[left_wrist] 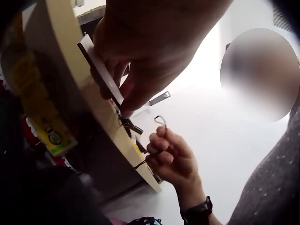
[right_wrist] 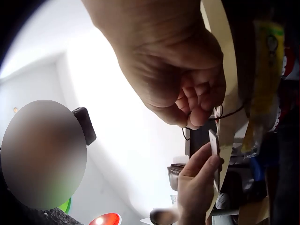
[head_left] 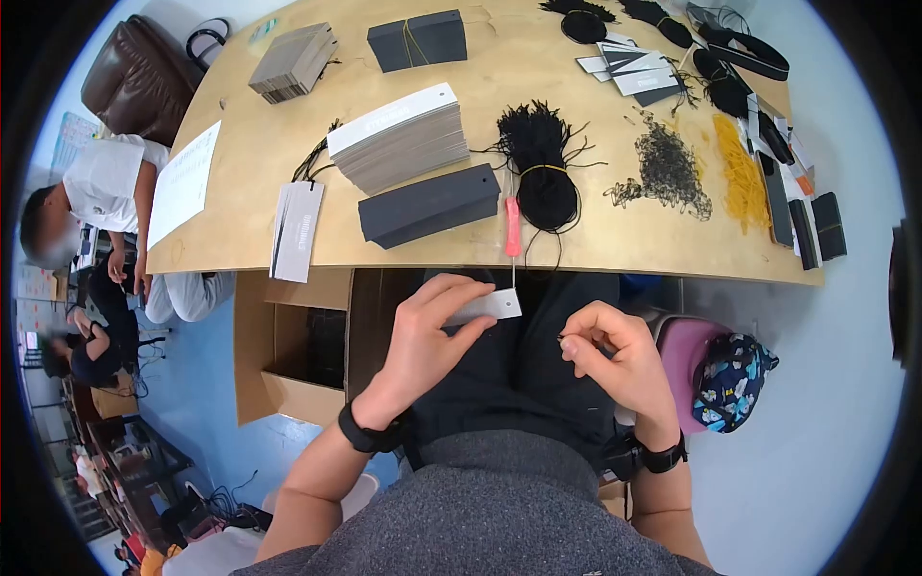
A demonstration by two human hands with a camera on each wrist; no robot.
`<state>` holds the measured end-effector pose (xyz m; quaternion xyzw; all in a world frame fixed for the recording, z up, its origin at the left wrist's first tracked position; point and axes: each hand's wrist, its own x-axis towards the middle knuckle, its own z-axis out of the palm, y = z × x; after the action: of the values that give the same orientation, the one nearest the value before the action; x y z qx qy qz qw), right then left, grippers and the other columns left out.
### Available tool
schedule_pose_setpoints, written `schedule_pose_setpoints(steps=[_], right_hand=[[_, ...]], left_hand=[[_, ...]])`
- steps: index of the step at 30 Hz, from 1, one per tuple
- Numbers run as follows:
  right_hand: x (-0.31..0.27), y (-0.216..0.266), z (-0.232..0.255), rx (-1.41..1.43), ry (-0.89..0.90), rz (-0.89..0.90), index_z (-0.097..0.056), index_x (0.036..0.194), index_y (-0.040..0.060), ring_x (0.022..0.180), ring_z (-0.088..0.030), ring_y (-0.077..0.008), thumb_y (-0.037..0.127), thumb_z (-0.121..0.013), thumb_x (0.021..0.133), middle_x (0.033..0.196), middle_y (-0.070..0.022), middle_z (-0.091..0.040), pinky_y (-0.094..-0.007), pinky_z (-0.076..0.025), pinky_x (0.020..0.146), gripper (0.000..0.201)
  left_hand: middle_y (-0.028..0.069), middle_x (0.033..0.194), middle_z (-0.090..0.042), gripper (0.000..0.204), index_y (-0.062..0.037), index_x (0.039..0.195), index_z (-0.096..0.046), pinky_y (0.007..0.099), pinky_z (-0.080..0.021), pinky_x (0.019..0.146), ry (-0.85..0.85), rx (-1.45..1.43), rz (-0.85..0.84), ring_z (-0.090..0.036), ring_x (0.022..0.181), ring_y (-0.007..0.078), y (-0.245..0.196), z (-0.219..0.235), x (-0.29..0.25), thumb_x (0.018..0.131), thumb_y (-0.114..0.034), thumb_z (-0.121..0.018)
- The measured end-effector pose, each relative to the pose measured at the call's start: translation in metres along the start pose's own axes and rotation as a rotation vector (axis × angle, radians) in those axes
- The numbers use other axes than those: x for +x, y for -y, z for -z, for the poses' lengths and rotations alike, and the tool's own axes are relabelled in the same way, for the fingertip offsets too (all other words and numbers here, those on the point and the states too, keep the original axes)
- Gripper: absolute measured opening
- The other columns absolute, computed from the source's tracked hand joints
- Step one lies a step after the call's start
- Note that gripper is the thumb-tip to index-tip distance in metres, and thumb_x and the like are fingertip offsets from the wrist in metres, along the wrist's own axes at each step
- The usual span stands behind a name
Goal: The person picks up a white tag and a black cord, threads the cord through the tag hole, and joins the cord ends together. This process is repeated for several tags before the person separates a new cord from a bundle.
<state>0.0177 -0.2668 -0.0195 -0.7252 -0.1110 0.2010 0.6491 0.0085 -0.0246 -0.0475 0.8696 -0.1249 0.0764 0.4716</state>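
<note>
A: Holding a small white card tag (head_left: 490, 307) below the table (head_left: 250, 163) edge, over the lap, the left hand (head_left: 423, 341) pinched it between thumb and fingers. The right hand (head_left: 615, 355) was closed in a fine pinch on a thin black string loop (left_wrist: 161, 121), well short of the tag.

B: How would the tag handle?

A: Light and stiff, by my reading; thin card that would crease if squeezed mid-face. Best held by its long edges, away from the punched end. The string looked limp and slippery, so a grip close to its tip seemed wise.

B: What did each view add?

A: The head view gave the layout: stacks of grey tags (head_left: 399, 139), a dark tag stack (head_left: 429, 204), a bundle of black strings (head_left: 543, 158), a pink strip (head_left: 513, 228) hanging at the table edge, a cardboard box (head_left: 288, 350) below. It barely showed the string. The left wrist view caught the loop standing up from the right fingertips. The right wrist view showed the tag edge-on (right_wrist: 213, 142) in the left hand, and string trailing under the right knuckles.
</note>
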Motion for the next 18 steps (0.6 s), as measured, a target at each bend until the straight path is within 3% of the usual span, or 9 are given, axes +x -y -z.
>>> schedule_pose_setpoints(steps=[3, 5, 12, 14, 15, 18], right_hand=[[-0.001, 0.003, -0.003, 0.024, 0.008, -0.031, -0.062, 0.092, 0.0008, 0.063, -0.056, -0.0047, 0.005, -0.065, 0.091, 0.073, -0.0006, -0.061, -0.0202, -0.044, 0.058, 0.005], [0.001, 0.001, -0.008, 0.03, 0.034, -0.002, -0.062, 0.093, 0.0008, 0.063, -0.056, -0.0044, 0.006, -0.065, 0.091, 0.073, -0.0007, -0.062, -0.0202, -0.044, 0.057, 0.006], [0.011, -0.007, -0.026, 0.068, -0.027, -0.076, -0.061, 0.093, 0.001, 0.063, -0.056, -0.004, 0.007, -0.065, 0.092, 0.074, -0.0004, -0.062, -0.0202, -0.044, 0.056, 0.007], [0.016, -0.014, -0.03, 0.067, -0.101, -0.075, -0.061, 0.092, 0.001, 0.063, -0.055, -0.004, 0.008, -0.065, 0.091, 0.072, -0.0005, -0.061, -0.0208, -0.044, 0.056, 0.008], [0.019, -0.019, -0.033, 0.068, -0.097, -0.077, -0.061, 0.092, 0.001, 0.063, -0.055, -0.004, 0.008, -0.065, 0.091, 0.072, -0.0005, -0.061, -0.0208, -0.044, 0.056, 0.008], [0.024, -0.025, -0.035, -0.137, -0.191, 0.075, -0.061, 0.091, 0.0009, 0.061, -0.055, -0.0052, 0.007, -0.066, 0.09, 0.071, -0.0026, -0.06, -0.022, -0.044, 0.055, 0.008]], left_hand=[[0.0114, 0.096, -0.07, 0.031, -0.0014, 0.103, -0.071, 0.0285, -0.052, 0.075, -0.04, -0.092, 0.098, -0.068, 0.088, 0.022, 0.004, -0.009, 0.0, 0.073, -0.002, -0.079], [0.0102, 0.092, -0.072, 0.026, 0.0008, 0.099, -0.071, 0.0275, -0.052, 0.075, 0.033, -0.162, 0.272, -0.068, 0.086, 0.0178, 0.006, -0.009, 0.004, 0.075, -0.003, -0.078], [0.0079, 0.089, -0.072, 0.02, 0.0024, 0.097, -0.071, 0.0249, -0.05, 0.077, 0.201, -0.18, 0.268, -0.065, 0.081, 0.0118, 0.018, -0.007, 0.017, 0.078, -0.002, -0.076], [0.0051, 0.091, -0.072, 0.02, 0.0029, 0.098, -0.07, 0.0237, -0.05, 0.079, 0.277, -0.435, 0.449, -0.063, 0.083, 0.0089, 0.025, -0.009, 0.021, 0.079, -0.001, -0.076], [0.0051, 0.091, -0.072, 0.02, 0.0029, 0.098, -0.07, 0.0237, -0.05, 0.079, 0.273, -0.435, 0.453, -0.063, 0.083, 0.0089, 0.026, -0.009, 0.021, 0.079, -0.001, -0.076], [0.0031, 0.094, -0.071, 0.022, 0.0026, 0.101, -0.07, 0.0236, -0.05, 0.079, 0.3, -0.426, 0.474, -0.063, 0.085, 0.0077, 0.024, -0.011, 0.022, 0.08, -0.001, -0.075]])
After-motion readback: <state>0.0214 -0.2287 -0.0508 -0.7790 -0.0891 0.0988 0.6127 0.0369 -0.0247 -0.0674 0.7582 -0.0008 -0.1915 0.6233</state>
